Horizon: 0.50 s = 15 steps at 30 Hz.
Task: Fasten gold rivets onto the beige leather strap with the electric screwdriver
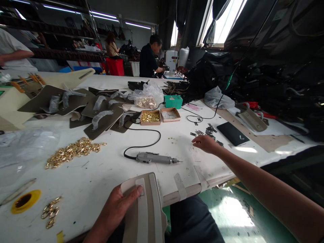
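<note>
My left hand point(118, 206) grips a beige bag piece point(149, 209) over my lap at the table's edge, its thumb pressed on a pale strap. My right hand point(205, 143) reaches low over the white table, fingers drawn together in a pinch; whatever is between the fingertips is too small to make out. Just beyond it lie small dark metal plates point(209, 130). A grey electric screwdriver point(157, 158) rests on its side between the hands, bit pointing right. A few tiny brass-coloured parts point(172, 138) are scattered left of my right hand.
Gold clasps point(76, 152) lie heaped at left, near a yellow tape roll point(26, 201). Behind stand a box of gold fittings point(150, 117), another cardboard box point(170, 115) and dark panels with wrapped handles point(102, 114). A black cord point(160, 135) crosses the table. A co-worker point(149, 57) sits beyond.
</note>
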Available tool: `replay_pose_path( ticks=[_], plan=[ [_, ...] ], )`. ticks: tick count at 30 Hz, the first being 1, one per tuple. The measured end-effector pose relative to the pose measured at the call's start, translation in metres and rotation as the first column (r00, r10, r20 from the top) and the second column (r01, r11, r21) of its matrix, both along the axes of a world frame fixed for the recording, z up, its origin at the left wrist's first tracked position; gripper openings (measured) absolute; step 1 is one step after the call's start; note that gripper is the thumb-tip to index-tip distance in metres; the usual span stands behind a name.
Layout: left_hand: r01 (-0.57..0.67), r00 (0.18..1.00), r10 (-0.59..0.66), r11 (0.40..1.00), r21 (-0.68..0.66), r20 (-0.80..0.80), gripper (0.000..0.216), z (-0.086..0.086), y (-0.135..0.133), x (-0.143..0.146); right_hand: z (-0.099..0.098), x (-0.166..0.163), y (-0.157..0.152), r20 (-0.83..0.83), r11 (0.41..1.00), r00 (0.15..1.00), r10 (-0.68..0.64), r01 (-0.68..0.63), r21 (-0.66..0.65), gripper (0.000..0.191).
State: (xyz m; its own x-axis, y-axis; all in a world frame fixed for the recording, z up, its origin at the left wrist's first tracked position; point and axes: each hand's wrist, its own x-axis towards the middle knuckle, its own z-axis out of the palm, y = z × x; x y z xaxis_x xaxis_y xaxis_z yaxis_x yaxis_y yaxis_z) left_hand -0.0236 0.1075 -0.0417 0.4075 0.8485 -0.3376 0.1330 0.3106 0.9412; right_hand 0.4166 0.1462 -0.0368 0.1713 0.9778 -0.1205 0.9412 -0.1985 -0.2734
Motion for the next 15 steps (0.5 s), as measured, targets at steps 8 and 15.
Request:
replay_pose_path(
  ticks=[8,15],
  plan=[
    [0.007,1.0,-0.007,1.0,-0.024,-0.013,0.047,0.005,-0.002,0.001,-0.012,-0.012,0.011,0.132,0.997,0.989,-0.066,0.072,-0.041,0.022],
    [0.044,0.999,-0.043,0.998,-0.038,0.01,0.048,0.003,0.001,-0.001,-0.006,-0.02,0.01,0.175,0.992,0.983,-0.062,0.08,-0.098,0.023]
  ],
)
